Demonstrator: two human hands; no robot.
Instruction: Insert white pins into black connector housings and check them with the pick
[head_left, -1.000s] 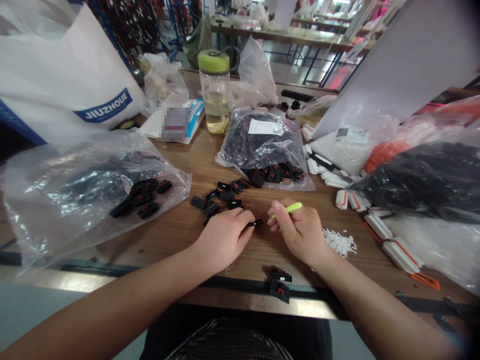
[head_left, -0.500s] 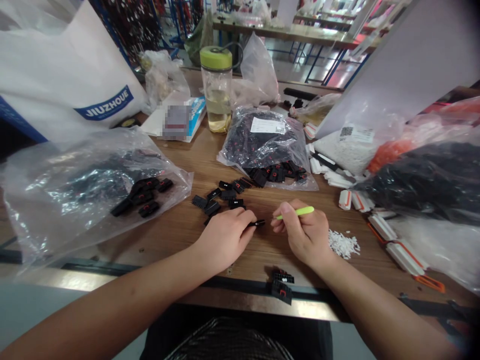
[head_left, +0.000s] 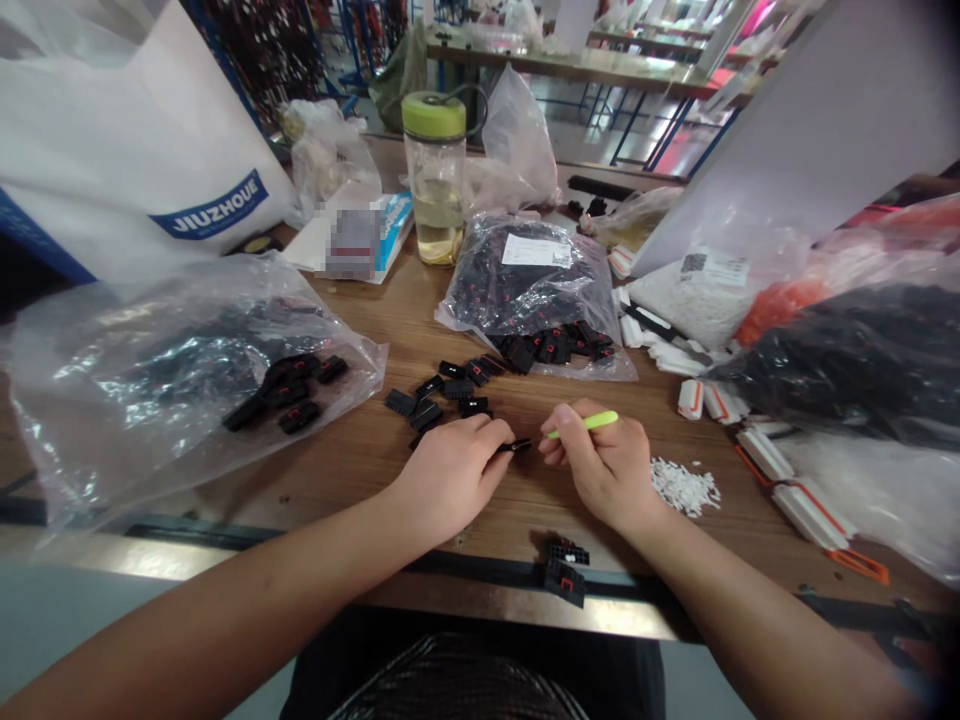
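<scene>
My left hand [head_left: 457, 470] is closed around a black plastic connector housing [head_left: 516, 446], whose end pokes out past the fingertips. My right hand [head_left: 604, 460] pinches a slim yellow-green stick-like tool [head_left: 592, 424]; its tip is hidden by the fingers and lies close to the housing. Several loose black connector housings [head_left: 450, 392] are scattered just beyond my left hand. Beside my right wrist lies a heap of small white plugs [head_left: 686, 487]. Two more connector housings [head_left: 565, 580], one with a red clip, rest at the table's front edge.
A clear bag of black housings [head_left: 525, 290] lies in the middle, with another clear bag [head_left: 180, 350] at left. Behind stands a green-lidded water bottle [head_left: 435, 180]. White-and-orange pieces [head_left: 810, 515] and filled plastic bags [head_left: 847, 350] line the right. A white JIUZHOUE bag [head_left: 135, 150] stands far left.
My right hand has shifted slightly left with the yellow-green tool, nearer to the housing. My left hand has stayed almost still.
</scene>
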